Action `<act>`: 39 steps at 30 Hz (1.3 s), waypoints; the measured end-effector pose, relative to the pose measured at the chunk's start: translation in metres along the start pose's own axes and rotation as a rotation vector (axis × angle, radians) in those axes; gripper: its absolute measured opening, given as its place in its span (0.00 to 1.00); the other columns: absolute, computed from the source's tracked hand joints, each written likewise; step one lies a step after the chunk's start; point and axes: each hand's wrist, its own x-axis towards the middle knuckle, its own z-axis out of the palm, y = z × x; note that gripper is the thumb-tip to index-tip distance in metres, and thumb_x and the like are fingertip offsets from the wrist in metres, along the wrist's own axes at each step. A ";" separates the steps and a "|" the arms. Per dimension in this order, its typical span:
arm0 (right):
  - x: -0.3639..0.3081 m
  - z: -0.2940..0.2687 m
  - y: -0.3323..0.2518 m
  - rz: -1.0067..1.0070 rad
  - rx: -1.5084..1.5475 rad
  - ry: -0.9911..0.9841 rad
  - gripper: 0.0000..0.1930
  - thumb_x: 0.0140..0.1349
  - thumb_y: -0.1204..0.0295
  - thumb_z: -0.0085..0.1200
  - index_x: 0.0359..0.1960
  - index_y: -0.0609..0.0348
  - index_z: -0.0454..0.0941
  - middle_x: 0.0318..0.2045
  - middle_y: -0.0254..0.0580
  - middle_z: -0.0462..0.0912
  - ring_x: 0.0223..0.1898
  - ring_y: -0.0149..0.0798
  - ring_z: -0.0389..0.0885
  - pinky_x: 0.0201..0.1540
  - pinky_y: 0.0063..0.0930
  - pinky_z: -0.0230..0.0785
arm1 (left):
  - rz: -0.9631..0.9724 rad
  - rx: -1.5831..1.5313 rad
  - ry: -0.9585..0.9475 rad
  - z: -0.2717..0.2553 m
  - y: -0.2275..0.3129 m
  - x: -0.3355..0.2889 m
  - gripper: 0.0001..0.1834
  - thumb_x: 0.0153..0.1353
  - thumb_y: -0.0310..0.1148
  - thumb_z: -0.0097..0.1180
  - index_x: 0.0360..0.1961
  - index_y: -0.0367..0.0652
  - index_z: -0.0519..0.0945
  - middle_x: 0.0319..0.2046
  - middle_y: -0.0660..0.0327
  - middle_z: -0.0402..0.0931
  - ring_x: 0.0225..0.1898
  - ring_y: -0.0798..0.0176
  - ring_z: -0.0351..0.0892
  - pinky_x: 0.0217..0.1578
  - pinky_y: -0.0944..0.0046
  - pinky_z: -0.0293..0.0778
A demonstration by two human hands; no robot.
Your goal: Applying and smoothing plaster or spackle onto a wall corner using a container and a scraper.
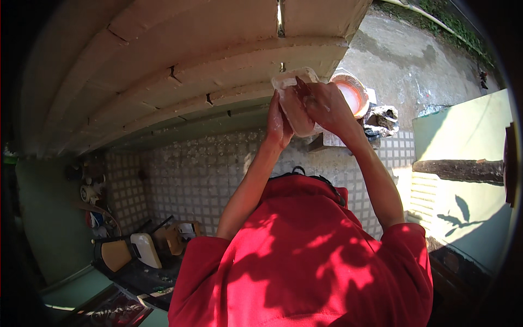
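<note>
"While the left hand (278, 128) grips the pale plastic container (297, 117) along its left side, what could go wrong?"

"A slip, I'd judge. The container is held at the far middle of the scene, and pale smears on the right hand (329, 109) suggest slick skin."

"What is that hand doing?"

"Its fingers curl over the container's right side; I cannot tell whether they grip anything. A hard push there could twist the container out of the left hand's hold."

"And around the 2 hands?"

"Just right stands a bucket (363, 90), with a crumpled bag (381, 121) beside it. A careless rightward swing could knock either. Leftward, the beige panelling (218, 71) could scrape knuckles."
</note>
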 end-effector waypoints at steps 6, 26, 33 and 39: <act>0.002 -0.021 0.009 0.017 -0.020 0.117 0.09 0.51 0.79 0.47 0.32 0.68 0.77 0.26 0.66 0.78 0.30 0.65 0.78 0.33 0.52 0.71 | 0.000 -0.004 0.048 0.005 -0.001 -0.006 0.31 0.70 0.56 0.34 0.63 0.45 0.65 0.60 0.61 0.69 0.60 0.60 0.69 0.61 0.58 0.66; -0.009 0.016 0.007 0.023 -0.096 -0.025 0.13 0.50 0.78 0.44 0.35 0.68 0.79 0.27 0.63 0.79 0.26 0.60 0.79 0.32 0.45 0.72 | 0.000 -0.047 -0.006 0.000 -0.003 -0.013 0.30 0.71 0.54 0.34 0.63 0.44 0.66 0.58 0.60 0.71 0.58 0.62 0.71 0.59 0.61 0.68; -0.004 -0.006 0.017 -0.073 -0.064 0.144 0.09 0.50 0.76 0.49 0.30 0.69 0.78 0.21 0.64 0.77 0.27 0.64 0.78 0.31 0.52 0.71 | 0.009 -0.007 0.017 0.006 0.001 -0.018 0.32 0.70 0.56 0.34 0.64 0.44 0.64 0.61 0.58 0.68 0.62 0.58 0.68 0.62 0.56 0.64; -0.008 0.016 0.035 -0.063 -0.232 0.130 0.07 0.49 0.76 0.50 0.28 0.67 0.77 0.24 0.64 0.78 0.27 0.63 0.78 0.32 0.52 0.71 | -0.015 0.043 0.047 0.006 -0.001 -0.020 0.32 0.71 0.56 0.32 0.66 0.44 0.63 0.63 0.58 0.66 0.63 0.59 0.66 0.63 0.57 0.62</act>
